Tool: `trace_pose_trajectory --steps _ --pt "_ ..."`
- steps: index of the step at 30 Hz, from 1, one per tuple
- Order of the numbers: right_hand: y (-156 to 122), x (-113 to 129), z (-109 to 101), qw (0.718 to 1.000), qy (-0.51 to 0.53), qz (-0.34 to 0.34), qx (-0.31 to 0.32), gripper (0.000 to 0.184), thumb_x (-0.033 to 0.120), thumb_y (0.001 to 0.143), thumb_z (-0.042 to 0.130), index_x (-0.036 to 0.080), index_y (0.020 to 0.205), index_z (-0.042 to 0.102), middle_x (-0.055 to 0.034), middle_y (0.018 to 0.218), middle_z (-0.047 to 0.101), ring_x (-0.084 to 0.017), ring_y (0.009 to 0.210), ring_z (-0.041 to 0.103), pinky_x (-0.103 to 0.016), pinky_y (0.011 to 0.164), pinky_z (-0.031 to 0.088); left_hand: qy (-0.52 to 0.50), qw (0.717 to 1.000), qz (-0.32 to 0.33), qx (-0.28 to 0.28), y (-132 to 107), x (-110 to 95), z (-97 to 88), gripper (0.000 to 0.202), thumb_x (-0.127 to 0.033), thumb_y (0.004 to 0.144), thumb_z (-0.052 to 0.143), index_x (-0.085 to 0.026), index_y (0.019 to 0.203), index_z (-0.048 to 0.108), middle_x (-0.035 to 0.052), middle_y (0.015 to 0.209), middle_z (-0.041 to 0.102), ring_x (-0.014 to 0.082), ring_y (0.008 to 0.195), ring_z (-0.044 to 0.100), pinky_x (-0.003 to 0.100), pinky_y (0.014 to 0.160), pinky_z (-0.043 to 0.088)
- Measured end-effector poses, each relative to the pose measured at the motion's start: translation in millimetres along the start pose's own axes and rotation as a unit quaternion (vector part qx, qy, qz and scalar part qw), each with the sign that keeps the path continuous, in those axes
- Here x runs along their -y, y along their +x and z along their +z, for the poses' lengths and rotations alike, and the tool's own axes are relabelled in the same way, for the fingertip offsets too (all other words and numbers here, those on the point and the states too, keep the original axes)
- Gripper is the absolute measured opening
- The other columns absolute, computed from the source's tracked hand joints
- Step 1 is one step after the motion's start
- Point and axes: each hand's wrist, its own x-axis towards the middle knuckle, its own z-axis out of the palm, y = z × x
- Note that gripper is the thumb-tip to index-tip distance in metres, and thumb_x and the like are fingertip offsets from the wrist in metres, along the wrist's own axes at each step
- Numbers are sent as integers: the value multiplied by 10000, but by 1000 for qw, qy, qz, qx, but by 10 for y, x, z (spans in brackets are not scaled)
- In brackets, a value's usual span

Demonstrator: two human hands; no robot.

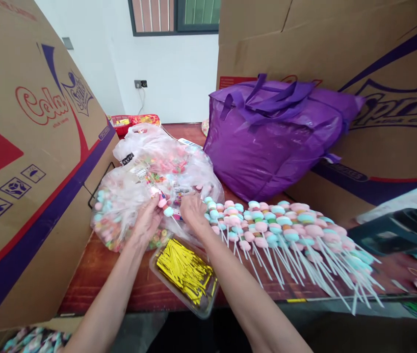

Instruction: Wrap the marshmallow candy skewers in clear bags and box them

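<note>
My left hand (148, 216) is closed on a candy skewer (168, 211), a white stick threaded with pink, brown and pale blue pieces. The stick's bare end points down and to the right. My right hand (193, 210) is at the front of a clear plastic bag (203, 171) of sweets, just right of the skewer. Its fingers look curled in, and what they hold, if anything, is hidden. Pink pieces show in the bag just beyond it. Below and between my forearms sits a clear plastic tray (154, 268) of gold twist ties (182, 269).
Many finished-looking candy skewers (285, 225) lie in a pile on the right of the wooden table (94, 279). More sweets fill a bag (111, 206) at left. A purple bag (267, 137) stands behind, between cardboard boxes (6, 122). A dark cup-like container (400, 230) is at right.
</note>
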Motion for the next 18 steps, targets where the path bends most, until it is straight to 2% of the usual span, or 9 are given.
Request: trace_pose_trajectory --steps 4,8,11,13,15,18 --pt "-122 102 -161 999 -30 9 -41 331 120 942 437 16 1201 615 -304 1189 621 -350 1117 621 -433 854 510 0 1000 11 1 -204 -71 30 266 -295 715 848 -102 847 721 83 832 749 144 747 695 229 714 554" --pt "-348 33 -362 997 -31 -21 -73 303 213 964 472 67 1178 630 -265 1277 580 -364 1206 533 -461 914 478 -9 1000 22 -3 -343 -117 41 272 -276 718 846 -109 880 707 94 861 757 154 762 703 256 754 557" --pt "-618 -86 -454 989 72 -97 -88 278 275 989 463 118 1085 671 -183 1149 655 -297 1108 588 -425 962 454 -18 996 83 -5 -402 -149 69 257 -284 751 821 -129 904 684 88 898 761 144 762 710 237 741 545" --pt "-828 -136 -460 965 182 -177 -68 266 293 997 458 162 1033 687 -118 1069 694 -247 1043 619 -373 949 463 -26 993 115 -4 -432 -188 101 264 -310 770 805 -142 920 667 86 918 763 145 770 716 227 719 540" --pt "-1030 -146 -432 936 256 -236 -44 247 282 993 465 187 1036 690 -80 1040 719 -223 1002 643 -344 912 480 -37 992 121 3 -473 -236 142 261 -319 781 796 -150 921 654 83 921 763 152 779 721 226 698 539" --pt "-1262 -120 -382 915 311 -250 -57 231 230 982 483 189 1082 687 -66 1023 748 -207 938 682 -319 853 504 -50 995 90 14 -570 -282 210 209 -285 799 779 -151 892 648 79 882 763 170 789 727 241 688 550"
